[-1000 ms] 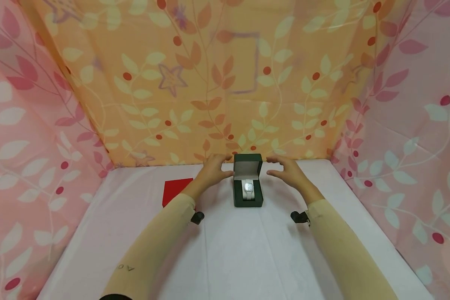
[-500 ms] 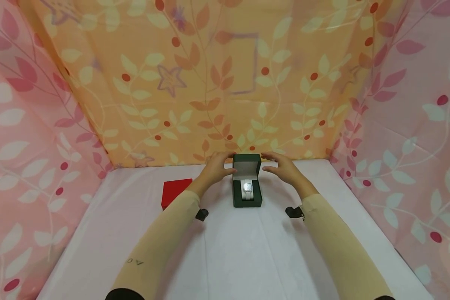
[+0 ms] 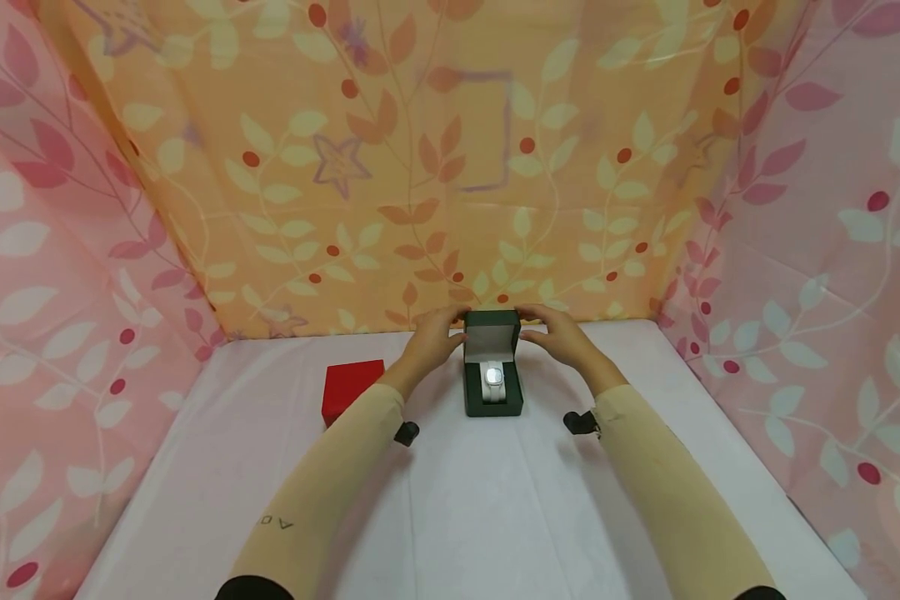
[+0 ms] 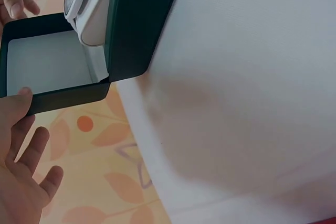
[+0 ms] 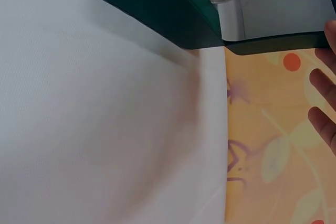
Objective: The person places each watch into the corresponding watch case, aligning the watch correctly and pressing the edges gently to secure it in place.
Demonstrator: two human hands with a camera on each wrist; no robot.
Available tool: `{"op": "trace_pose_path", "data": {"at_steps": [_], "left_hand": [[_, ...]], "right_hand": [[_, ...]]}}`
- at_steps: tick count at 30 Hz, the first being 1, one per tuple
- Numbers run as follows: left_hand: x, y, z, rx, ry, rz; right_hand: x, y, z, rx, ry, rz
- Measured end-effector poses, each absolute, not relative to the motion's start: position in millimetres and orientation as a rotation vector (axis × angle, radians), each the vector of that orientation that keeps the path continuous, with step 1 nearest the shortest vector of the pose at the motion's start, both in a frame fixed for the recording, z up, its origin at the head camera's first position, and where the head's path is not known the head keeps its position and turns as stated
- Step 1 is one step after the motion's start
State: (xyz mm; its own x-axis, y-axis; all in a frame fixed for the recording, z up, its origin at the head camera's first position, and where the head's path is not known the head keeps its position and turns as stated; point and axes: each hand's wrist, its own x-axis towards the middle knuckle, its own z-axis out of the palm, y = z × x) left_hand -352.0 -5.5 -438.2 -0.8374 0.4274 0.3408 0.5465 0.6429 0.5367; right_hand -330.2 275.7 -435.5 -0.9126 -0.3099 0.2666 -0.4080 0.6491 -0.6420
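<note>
A dark green watch box point(image 3: 493, 411) stands open near the back of the table, its grey-lined lid point(image 3: 491, 340) upright. Inside, a white wristwatch point(image 3: 493, 379) is wrapped round a light cushion. My left hand point(image 3: 431, 343) holds the lid's left side, thumb on its rim; the left wrist view shows that thumb point(image 4: 22, 100) and the other fingers spread below. On the opposite side, my right hand point(image 3: 566, 337) holds the lid's right edge. In the right wrist view its fingertips point(image 5: 323, 82) show at the frame's edge, the thumb against the rim.
A red box point(image 3: 351, 385) lies left of the watch box, partly behind the left forearm. White cloth point(image 3: 465, 508) covers the table. Patterned curtains point(image 3: 420, 167) rise at the back and both sides.
Both hands have closed in on the lid from either side and now touch it; the right hand moved left across a small gap. The watch box stays in place.
</note>
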Motion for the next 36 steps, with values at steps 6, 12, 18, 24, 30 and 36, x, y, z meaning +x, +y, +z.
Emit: {"op": "trace_pose_path", "data": {"at_steps": [6, 12, 18, 24, 30, 36], "left_hand": [[-349.8, -5.5, -440.8, -0.776, -2.671, -1.007], [-348.2, -5.8, -441.5, -0.768, -2.677, -1.043], [-346.5, -7.2, -441.5, -0.765, -2.664, -1.076], [-342.7, -6.3, -439.5, -0.803, -2.650, -1.121], [-339.0, -5.6, -440.5, -0.811, -2.644, -1.176], [-335.8, -7.3, -443.7, -0.851, -2.602, -1.235]], "right_hand": [[-331.5, 272.8, -435.8, 0.573, -2.745, 1.126], [-329.1, 270.2, -434.8, 0.533, -2.722, 1.162], [-327.1, 269.3, -433.8, 0.526, -2.737, 1.174], [-326.5, 270.3, -434.4, 0.567, -2.722, 1.195], [-324.2, 269.9, -435.4, 0.589, -2.690, 1.225], [-318.7, 268.0, -434.6, 0.582, -2.683, 1.287]]}}
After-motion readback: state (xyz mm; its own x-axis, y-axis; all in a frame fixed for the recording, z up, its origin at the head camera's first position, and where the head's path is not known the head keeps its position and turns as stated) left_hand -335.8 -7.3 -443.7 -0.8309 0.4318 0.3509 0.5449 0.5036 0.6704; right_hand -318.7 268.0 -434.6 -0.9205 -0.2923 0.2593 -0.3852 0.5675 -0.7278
